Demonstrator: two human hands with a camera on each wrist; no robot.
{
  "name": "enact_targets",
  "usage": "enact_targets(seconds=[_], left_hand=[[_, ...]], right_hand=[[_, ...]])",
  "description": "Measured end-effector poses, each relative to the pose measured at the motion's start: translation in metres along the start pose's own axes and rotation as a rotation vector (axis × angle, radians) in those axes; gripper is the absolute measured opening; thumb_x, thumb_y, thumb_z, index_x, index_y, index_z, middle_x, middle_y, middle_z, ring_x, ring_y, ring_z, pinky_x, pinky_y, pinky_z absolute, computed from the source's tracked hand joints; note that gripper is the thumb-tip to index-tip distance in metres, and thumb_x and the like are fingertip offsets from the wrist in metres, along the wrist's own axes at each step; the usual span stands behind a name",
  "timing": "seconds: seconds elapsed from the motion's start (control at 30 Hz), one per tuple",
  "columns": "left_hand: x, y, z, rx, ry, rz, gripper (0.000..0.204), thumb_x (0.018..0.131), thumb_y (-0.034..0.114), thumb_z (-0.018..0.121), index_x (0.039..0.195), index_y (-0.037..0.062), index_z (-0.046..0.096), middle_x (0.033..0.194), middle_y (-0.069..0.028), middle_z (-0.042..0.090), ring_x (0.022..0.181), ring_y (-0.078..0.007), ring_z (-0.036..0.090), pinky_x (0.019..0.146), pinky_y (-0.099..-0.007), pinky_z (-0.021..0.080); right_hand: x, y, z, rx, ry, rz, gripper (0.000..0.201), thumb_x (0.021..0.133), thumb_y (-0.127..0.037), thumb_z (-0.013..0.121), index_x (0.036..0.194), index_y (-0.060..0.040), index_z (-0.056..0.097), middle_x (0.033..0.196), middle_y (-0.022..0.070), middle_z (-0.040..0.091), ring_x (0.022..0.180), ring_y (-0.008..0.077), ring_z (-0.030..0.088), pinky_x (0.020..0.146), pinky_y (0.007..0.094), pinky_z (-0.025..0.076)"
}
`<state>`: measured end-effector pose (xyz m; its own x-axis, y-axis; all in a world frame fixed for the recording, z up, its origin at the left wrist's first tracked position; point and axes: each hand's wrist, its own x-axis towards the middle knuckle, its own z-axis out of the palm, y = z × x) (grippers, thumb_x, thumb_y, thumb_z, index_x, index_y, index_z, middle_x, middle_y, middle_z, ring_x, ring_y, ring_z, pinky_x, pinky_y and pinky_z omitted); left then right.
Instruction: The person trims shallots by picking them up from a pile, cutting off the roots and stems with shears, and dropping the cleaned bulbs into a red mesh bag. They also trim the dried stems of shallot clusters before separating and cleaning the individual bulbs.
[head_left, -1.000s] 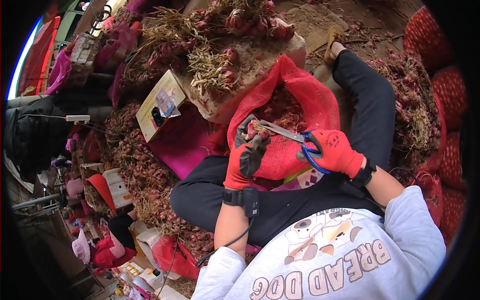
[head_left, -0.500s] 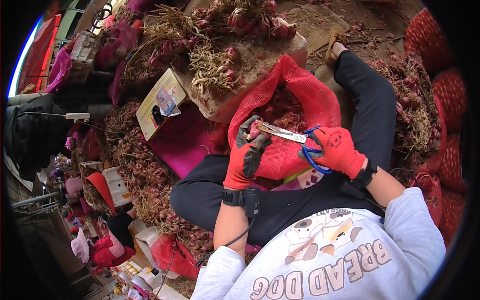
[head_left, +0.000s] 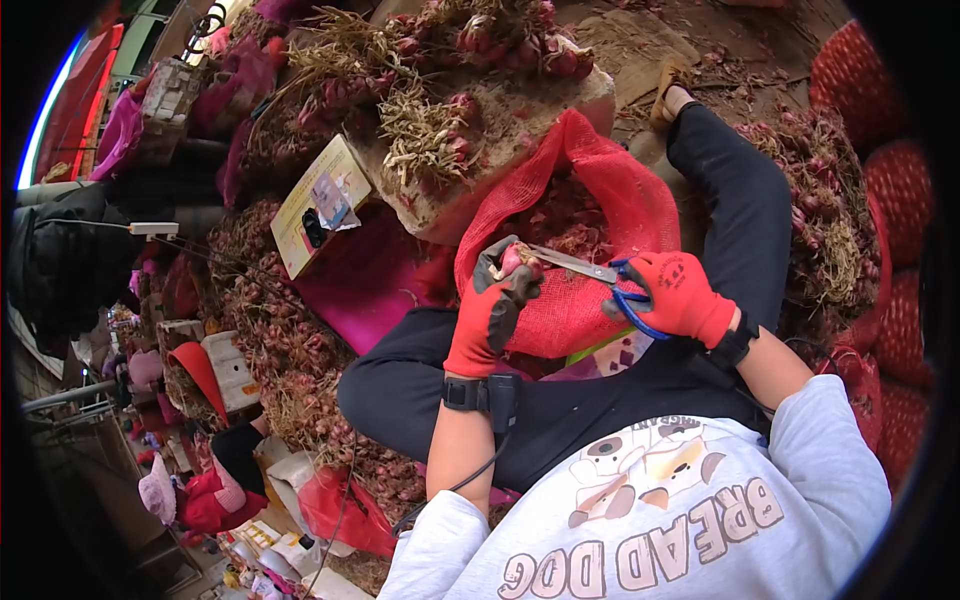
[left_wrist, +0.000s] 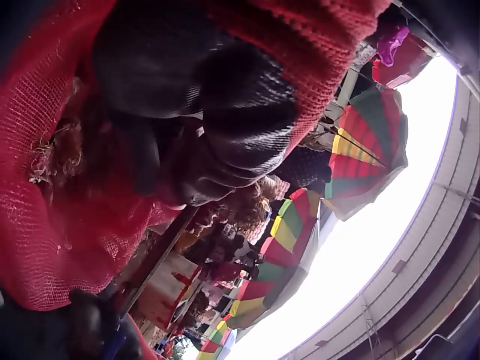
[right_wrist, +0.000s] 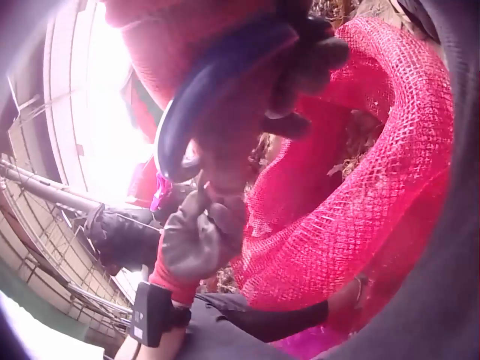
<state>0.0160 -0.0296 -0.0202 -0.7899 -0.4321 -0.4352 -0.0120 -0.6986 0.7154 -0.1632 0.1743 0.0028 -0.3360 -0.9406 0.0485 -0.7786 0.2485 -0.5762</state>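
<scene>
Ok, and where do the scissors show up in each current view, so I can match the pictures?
Head: scissors just right of centre, blades pointing left, blue handles at right.
Left wrist: lower left, a dark blade slanting down to a bit of blue handle.
Right wrist: upper middle, a large blue handle close up.
Shared landmark: the red mesh bag.

"BREAD DOG" in big letters on the pale shirt (red glove's print illegible)

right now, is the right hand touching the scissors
Touching: the head view shows the right hand gripping the scissors by their blue handles.
</scene>
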Motion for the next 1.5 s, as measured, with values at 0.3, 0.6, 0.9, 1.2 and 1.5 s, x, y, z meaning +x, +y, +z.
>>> enact_targets(seconds=[0.3,0.6,0.9,1.2,1.5], left_hand=[[-0.001,0.009,0.004,0.183,-0.036,-0.031,0.044,0.092,-0.002,0.053,0.134,0.0058,0.042,0.103,-0.0052,0.055,0.085,-0.0118,0.054,0.069,-0.0243,0.045],[-0.004,0.011,-0.007,0.293,-0.186,-0.077,0.045,0.091,0.011,0.060,0.133,0.0071,0.044,0.097,-0.0034,0.057,0.078,-0.0109,0.055,0.067,-0.0237,0.046],[0.000,0.011,0.000,-0.429,-0.221,-0.247,0.050,0.096,0.035,0.053,0.136,0.0102,0.039,0.106,-0.0078,0.058,0.081,-0.0138,0.056,0.068,-0.0254,0.048],[-0.001,0.004,0.003,-0.290,-0.149,0.067,0.039,0.099,0.018,0.050,0.136,0.0121,0.040,0.116,-0.0073,0.056,0.093,-0.0147,0.058,0.081,-0.0292,0.050],[-0.002,0.010,0.000,-0.097,-0.102,0.095,0.037,0.099,0.015,0.049,0.135,0.0109,0.041,0.120,-0.0092,0.055,0.086,-0.0120,0.055,0.076,-0.0272,0.048]], right_hand=[[0.002,-0.002,-0.002,-0.029,0.035,-0.002,0.048,0.073,-0.055,0.070,0.084,-0.0082,0.064,0.075,0.0109,0.061,0.068,0.0303,0.063,0.060,0.0391,0.048],[0.001,0.011,-0.008,-0.093,-0.091,-0.071,0.041,0.077,-0.048,0.071,0.090,-0.0095,0.067,0.074,0.0106,0.062,0.067,0.0288,0.063,0.060,0.0392,0.048],[0.004,-0.012,-0.017,0.446,-0.118,0.105,0.027,0.080,-0.031,0.073,0.084,-0.0055,0.064,0.071,0.0140,0.060,0.063,0.0307,0.059,0.058,0.0343,0.045],[0.003,-0.023,-0.010,0.183,0.090,-0.022,0.039,0.074,-0.043,0.075,0.087,-0.0076,0.065,0.071,0.0098,0.061,0.064,0.0300,0.061,0.057,0.0378,0.048],[0.000,-0.014,-0.030,-0.188,0.011,-0.133,0.040,0.070,-0.040,0.076,0.091,-0.0096,0.061,0.082,0.0077,0.060,0.071,0.0268,0.061,0.061,0.0378,0.045]])
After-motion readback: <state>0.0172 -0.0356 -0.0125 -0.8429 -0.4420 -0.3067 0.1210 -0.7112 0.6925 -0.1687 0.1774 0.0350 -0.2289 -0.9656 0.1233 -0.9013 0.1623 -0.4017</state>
